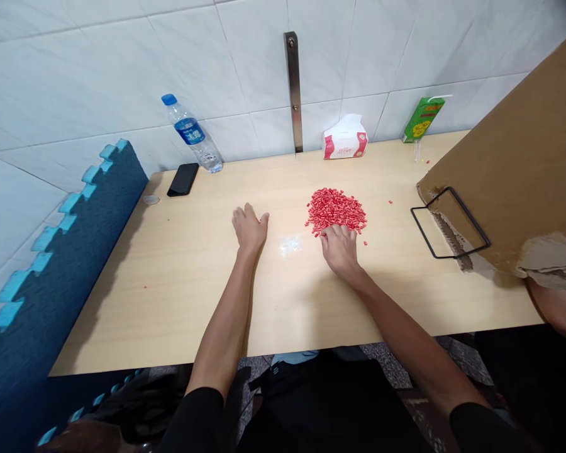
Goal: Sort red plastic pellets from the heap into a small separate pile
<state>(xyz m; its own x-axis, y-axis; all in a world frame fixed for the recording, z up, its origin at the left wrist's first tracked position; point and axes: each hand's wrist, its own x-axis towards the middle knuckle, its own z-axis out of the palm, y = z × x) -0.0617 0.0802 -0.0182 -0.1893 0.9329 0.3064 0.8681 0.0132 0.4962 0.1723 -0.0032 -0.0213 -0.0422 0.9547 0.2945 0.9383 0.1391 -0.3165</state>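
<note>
Red pellets (336, 210) lie heaped in a loose mound on the pale wooden surface (179, 296), a little right of its middle, with a few strays scattered to the right and below the heap. The right hand (340, 248) rests palm down at the near edge of the mound, its fingertips (336, 232) curled into the nearest pellets; whether anything is pinched in that grip cannot be told, since the fingers hide their own undersides. The left hand (249, 228) lies flat on the surface well to the left of the heap, fingers together and stretched out, its grip open and holding nothing. Between the two hands, just left of the right one, sits a small pale whitish patch (290, 245) on the wood.

Along the back edge, against the white tiled wall, stand a water bottle (192, 133) with a blue cap, tilted in the view, and a dark phone (183, 179) lying flat just in front of it. A tissue pack (344, 138) in red and white sits behind the heap, beside a metal strip (293, 91) fixed upright on the wall. A green drink carton (423, 117) with a straw stands further right. A large sheet of cardboard (514, 151) leans in from the right, with a black wire frame (448, 221) at its torn lower edge. Blue foam matting (75, 251) borders the surface on the left.
</note>
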